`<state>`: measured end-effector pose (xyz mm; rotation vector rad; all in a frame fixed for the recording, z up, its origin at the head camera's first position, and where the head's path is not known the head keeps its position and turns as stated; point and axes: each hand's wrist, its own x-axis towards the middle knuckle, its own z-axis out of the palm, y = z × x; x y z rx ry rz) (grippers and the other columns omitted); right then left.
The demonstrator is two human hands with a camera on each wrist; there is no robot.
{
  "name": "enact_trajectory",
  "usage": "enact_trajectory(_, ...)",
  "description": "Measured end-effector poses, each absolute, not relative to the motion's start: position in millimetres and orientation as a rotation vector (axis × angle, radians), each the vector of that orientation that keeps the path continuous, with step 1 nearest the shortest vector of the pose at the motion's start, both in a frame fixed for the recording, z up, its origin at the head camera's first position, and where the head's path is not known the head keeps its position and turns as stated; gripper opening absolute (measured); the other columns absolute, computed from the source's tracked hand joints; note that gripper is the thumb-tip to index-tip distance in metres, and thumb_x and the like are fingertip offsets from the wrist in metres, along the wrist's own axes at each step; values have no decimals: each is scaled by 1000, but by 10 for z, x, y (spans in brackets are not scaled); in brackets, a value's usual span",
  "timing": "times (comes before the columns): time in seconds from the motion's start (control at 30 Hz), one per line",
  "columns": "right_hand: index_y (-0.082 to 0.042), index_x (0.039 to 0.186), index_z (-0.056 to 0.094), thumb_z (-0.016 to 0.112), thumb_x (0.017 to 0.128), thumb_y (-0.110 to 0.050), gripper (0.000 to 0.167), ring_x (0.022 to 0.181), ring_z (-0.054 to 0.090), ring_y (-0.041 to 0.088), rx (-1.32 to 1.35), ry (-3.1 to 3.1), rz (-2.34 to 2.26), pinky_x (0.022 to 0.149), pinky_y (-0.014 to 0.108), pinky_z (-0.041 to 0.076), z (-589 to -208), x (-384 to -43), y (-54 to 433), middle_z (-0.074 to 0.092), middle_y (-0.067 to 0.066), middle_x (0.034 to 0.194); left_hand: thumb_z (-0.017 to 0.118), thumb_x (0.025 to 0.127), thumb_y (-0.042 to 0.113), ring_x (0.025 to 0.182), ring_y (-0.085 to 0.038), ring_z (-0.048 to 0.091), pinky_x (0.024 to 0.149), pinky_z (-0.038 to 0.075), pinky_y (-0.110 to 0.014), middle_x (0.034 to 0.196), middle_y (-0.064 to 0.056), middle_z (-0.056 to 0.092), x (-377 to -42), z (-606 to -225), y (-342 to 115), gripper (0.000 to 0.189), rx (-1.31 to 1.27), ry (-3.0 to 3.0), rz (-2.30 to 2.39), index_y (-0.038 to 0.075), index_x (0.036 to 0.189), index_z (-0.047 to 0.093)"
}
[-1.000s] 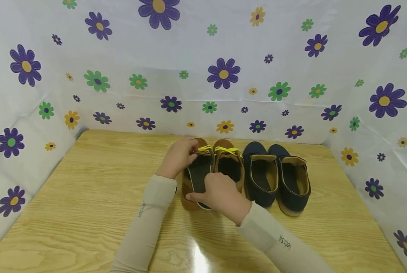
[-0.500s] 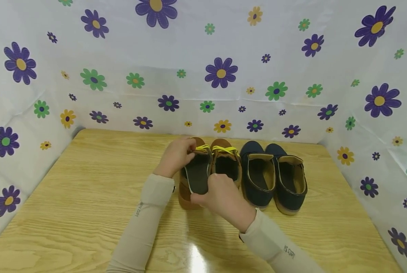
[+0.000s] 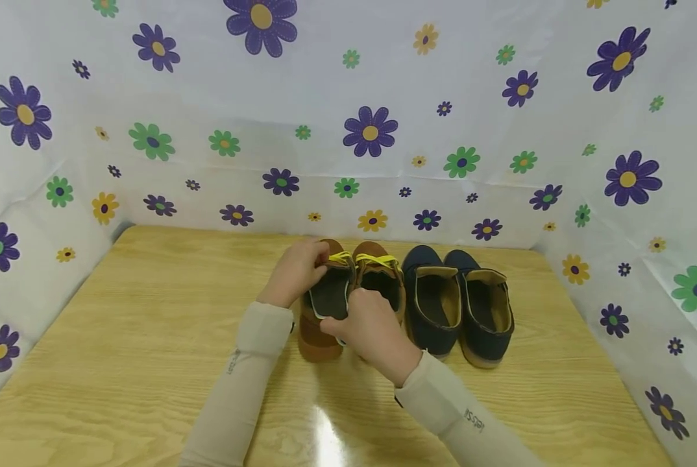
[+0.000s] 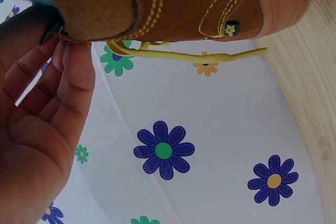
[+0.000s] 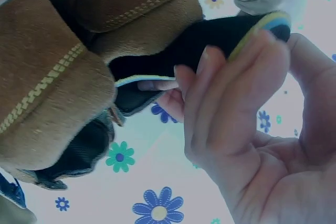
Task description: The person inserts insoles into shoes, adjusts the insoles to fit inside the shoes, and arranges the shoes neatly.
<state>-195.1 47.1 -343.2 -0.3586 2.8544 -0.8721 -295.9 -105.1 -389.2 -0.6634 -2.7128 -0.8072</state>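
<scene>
A dark insole with a light edge lies partly inside the leftmost brown lace-up shoe. Its heel end sticks up out of the shoe opening, and my right hand grips that end between thumb and curled fingers. In the right wrist view the insole shows a yellow and blue edge. My left hand pinches the same shoe at the front of its opening, beside the yellow lace. The insole's front end is hidden within the shoe.
Against the right side stands the other brown shoe, also with yellow laces. Farther right are two navy shoes. All stand in a row on a wooden table, before a white flowered cloth.
My right hand has moved the insole slightly forward into the shoe, and more of the shoe's heel shows behind it. My left hand keeps its hold. The head view has shifted a little.
</scene>
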Motion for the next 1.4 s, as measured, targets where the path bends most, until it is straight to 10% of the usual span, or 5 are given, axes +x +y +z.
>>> enact_trajectory(1.4,-6,60,58,74,84,-29,37,47,44,14,-215,2852,-821,42,24,30,-3464,-2166,331,44,-1,51,71,82,-2,70,-22,49,64,42,-34,77,-6,53,-2943,-3882,-1039,18,-638,-2719,-804,6,76,57)
